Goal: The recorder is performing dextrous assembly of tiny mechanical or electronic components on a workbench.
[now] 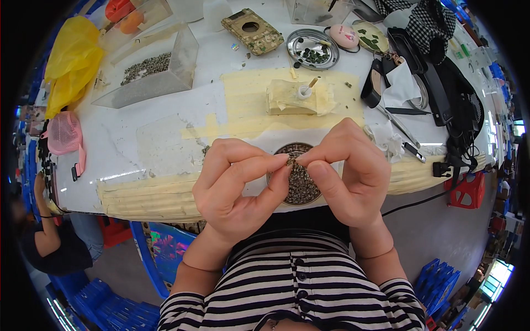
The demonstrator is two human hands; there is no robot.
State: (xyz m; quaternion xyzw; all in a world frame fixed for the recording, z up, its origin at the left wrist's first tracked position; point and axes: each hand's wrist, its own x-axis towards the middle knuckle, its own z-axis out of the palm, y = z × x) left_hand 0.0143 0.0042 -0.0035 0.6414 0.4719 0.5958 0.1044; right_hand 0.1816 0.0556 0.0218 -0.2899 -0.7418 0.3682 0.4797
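Both hands meet over a round dish [269,182] of many small, dark metallic parts [302,187] near the table's front edge. My left hand [237,179] pinches a tiny brownish piece [291,160] between thumb and forefinger. Opposite it, my right hand [350,174] is curled, its forefinger tip at that piece and its thumb just beside. Whether the right fingers grip something of their own is too small to make out. Just beyond the hands is a tape-covered block [281,99] bearing a small white cup [304,92] with a thin stick in it.
At the back left stands a clear bin [185,60] of small parts, beside a yellow bag [74,60]. A camouflage case [253,33] and a round metal tray [334,59] with dark green bits lie behind. Tweezers [400,127], straps and cables crowd the right. A person sits far left.
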